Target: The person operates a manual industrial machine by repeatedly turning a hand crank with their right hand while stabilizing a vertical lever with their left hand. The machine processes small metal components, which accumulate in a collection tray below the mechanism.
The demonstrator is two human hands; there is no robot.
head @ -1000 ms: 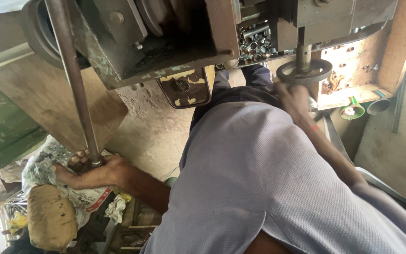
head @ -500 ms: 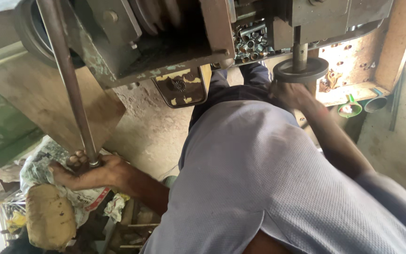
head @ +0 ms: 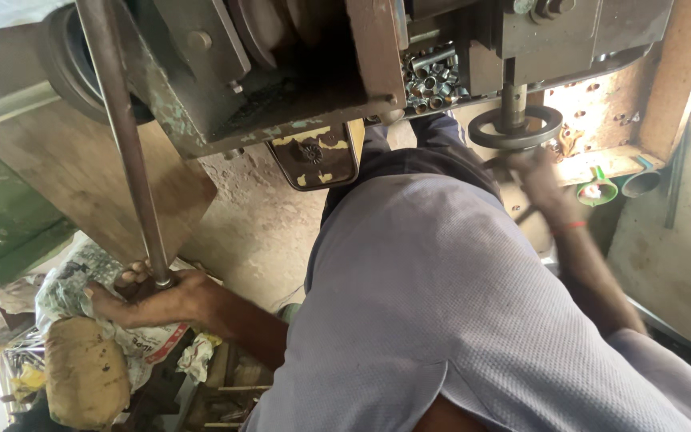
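My left hand (head: 157,298) is closed around the lower end of a long steel lever rod (head: 121,136), which slants up to a heavy grey machine (head: 281,72). My right hand (head: 533,172) reaches out, blurred, just under a round metal handwheel (head: 513,128) on the machine's vertical spindle. Its fingers touch or nearly touch the wheel's rim, and I cannot make out whether they grip anything. My grey shirt (head: 441,304) fills the middle of the view.
A tray of several small metal tubes (head: 429,76) sits in the machine beside the spindle. A yellow-edged plate (head: 313,156) hangs below the frame. A brown sack (head: 81,372) and crumpled paper lie at lower left. A wooden shelf with small cups (head: 601,188) is at right.
My left hand keeps its hold on the lever rod. My right hand stays under the handwheel and has shifted slightly. The view has tilted a little.
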